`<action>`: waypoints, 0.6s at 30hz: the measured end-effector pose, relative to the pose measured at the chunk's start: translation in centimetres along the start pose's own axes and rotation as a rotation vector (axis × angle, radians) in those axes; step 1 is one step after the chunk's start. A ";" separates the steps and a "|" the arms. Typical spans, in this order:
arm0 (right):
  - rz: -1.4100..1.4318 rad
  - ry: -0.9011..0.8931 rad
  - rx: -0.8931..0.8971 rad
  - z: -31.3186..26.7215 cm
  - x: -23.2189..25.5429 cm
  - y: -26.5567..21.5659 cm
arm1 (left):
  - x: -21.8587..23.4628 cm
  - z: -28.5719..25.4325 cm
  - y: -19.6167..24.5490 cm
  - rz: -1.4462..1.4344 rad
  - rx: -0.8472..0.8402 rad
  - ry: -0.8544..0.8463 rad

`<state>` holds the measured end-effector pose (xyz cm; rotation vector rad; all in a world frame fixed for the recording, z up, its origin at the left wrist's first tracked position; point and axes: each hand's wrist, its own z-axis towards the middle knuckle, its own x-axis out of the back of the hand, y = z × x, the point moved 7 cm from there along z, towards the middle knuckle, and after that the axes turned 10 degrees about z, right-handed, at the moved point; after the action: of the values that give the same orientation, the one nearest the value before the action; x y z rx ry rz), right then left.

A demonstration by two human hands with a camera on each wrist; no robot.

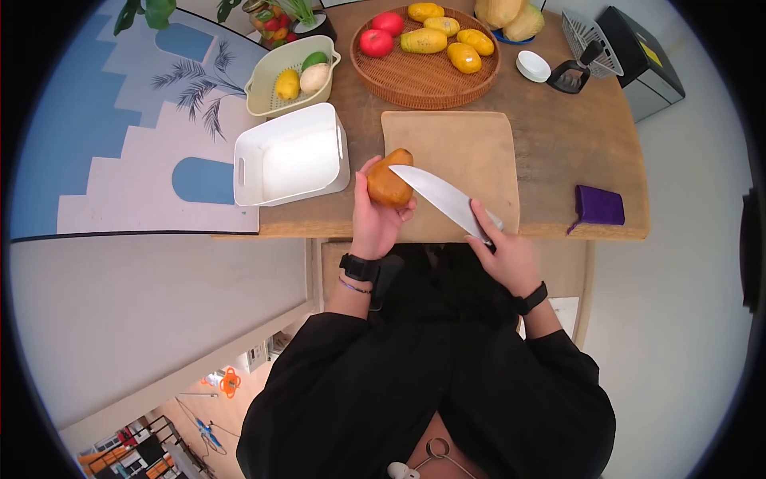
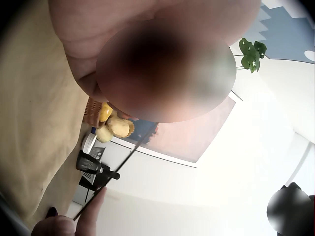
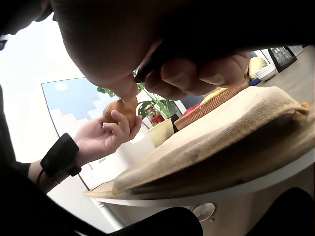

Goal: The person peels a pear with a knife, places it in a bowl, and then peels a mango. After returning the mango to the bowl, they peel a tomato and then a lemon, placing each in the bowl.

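Observation:
A brown, pear-shaped fruit or vegetable (image 1: 388,182) is gripped in the left hand (image 1: 378,219), above the left edge of the beige cutting board (image 1: 471,152). By its handle the right hand (image 1: 511,259) holds a large knife (image 1: 443,195), the forefinger along the blade; the tip lies over the upper part of the brown item. Whether the tip touches it, I cannot tell. In the right wrist view, the left hand (image 3: 98,142) has its fingers curled round the brown item (image 3: 119,113). A blurred mass fills the middle of the left wrist view, with the knife (image 2: 123,164) below it.
A white bin (image 1: 294,156) stands left of the board, a colander (image 1: 267,76) with fruit behind it. Beyond the board is a wicker tray (image 1: 425,89) of yellow and red items. Rightward are a white bowl (image 1: 533,66), a black-handled tool (image 1: 568,77) and a purple pouch (image 1: 600,205).

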<state>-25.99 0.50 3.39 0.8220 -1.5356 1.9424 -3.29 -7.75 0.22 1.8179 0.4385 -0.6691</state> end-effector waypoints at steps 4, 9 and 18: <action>-0.006 0.042 -0.030 0.1 -0.8 0.6 | 0.4 -0.1 -0.6 0.000 -0.046 -0.049; -0.095 0.105 -0.130 0.3 0.0 1.5 | 0.9 0.0 -0.3 0.137 -0.075 -0.069; -0.020 0.018 -0.015 -0.2 -0.1 0.0 | 1.3 0.5 -1.0 0.175 -0.128 0.025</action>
<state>-25.94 0.68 3.27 0.8083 -1.5244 1.9171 -3.00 -7.93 -1.50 1.7213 0.3263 -0.4875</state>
